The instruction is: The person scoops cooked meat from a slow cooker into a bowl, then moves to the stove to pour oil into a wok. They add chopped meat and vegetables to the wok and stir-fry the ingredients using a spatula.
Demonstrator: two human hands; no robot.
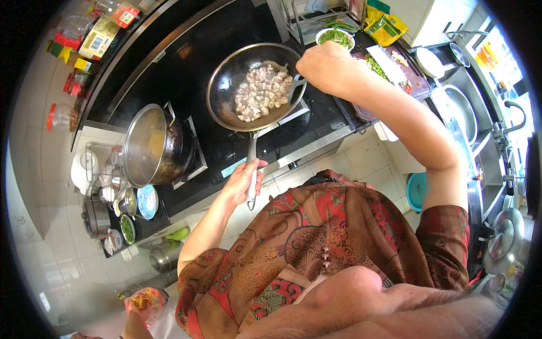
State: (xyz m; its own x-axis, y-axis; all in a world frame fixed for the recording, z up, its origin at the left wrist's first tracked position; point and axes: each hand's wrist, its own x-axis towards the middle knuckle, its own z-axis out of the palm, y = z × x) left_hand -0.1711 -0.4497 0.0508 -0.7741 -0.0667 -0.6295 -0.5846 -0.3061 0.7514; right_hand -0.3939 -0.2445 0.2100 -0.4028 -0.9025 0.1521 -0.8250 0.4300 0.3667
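Observation:
My left hand point(244, 180) is wrapped around the pale handle point(252, 148) of a dark wok-style frying pan point(224, 93) over the stove. Diced, pale, partly cooked meat point(262, 91) covers the middle of the pan. At the pan's right rim my right hand point(324, 65) is closed on a grey spatula point(295, 86). The spatula's blade rests inside the pan, beside the meat; its grip is hidden by my fingers. Just beyond that hand stands a white bowl of chopped greens point(336, 38).
A large steel pot point(146, 146) sits on the left burner. Right of the pan, a cleaver point(385, 63) lies on a cutting board point(417, 87) with chopped vegetables. The sink point(487, 165) is at far right. Another person's arm point(137, 324) reaches a plastic bag point(146, 298) at lower left.

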